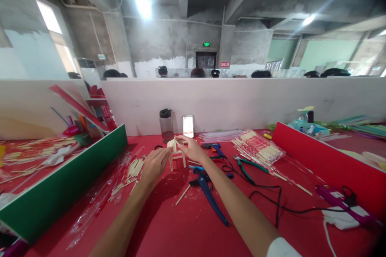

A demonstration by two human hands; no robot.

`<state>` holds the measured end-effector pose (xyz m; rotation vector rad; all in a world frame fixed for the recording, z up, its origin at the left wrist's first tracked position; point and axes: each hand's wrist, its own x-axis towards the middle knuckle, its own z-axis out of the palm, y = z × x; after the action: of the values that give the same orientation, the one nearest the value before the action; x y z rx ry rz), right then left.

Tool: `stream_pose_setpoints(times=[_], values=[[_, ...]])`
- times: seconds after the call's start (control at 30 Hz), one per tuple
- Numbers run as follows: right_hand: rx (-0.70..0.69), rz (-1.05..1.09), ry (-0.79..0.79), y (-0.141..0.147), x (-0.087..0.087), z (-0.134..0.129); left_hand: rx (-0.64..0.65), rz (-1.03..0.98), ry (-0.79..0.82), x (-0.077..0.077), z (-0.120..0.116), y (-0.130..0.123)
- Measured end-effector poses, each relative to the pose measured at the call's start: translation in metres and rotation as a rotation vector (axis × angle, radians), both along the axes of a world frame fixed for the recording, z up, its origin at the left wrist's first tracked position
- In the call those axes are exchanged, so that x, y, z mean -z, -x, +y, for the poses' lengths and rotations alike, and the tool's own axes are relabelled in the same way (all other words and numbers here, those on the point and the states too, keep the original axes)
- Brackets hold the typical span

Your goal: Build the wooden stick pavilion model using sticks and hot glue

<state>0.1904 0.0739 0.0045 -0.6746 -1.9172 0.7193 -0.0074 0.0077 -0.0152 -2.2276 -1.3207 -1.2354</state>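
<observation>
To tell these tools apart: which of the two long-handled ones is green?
The pliers-like tool beside the wrapped sticks: its green handles are spread apart. The cutter-like tool to its left is blue.

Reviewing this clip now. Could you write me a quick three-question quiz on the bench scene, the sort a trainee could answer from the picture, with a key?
1. True or false: the left hand and the right hand are both at the small wooden stick model.
2. Multiple choice: what stands just to the right of the drink bottle, near the pale partition?
A) a pair of pliers
B) a phone
C) a roll of tape
3. Fill in the colour: the low divider on the left is ____.

Key: 1 true; 2 B; 3 green
</observation>
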Motion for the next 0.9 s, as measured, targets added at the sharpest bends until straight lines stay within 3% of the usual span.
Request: stream_pose_setpoints(times=[0.13,0.23,0.43,0.73,0.9], values=[[-0.004,0.004,-0.007,0.0,0.002,0.001,-0.058,-0.292,0.105,-0.013,-0.007,-0.006],[-0.002,0.013,-0.02,0.001,0.004,0.002,-0.004,-0.504,0.159,-0.019,-0.005,-0.005],[-0.004,0.018,-0.032,-0.002,0.001,0.004,0.098,-0.77,0.295,-0.012,0.012,0.004],[-0.019,0.019,-0.007,-0.012,-0.004,0.008,0.115,-0.789,0.402,-0.016,0.01,-0.004],[-0.003,-0.014,-0.03,-0.036,-0.02,0.011,0.046,-0.74,0.388,-0.015,0.011,-0.002]])
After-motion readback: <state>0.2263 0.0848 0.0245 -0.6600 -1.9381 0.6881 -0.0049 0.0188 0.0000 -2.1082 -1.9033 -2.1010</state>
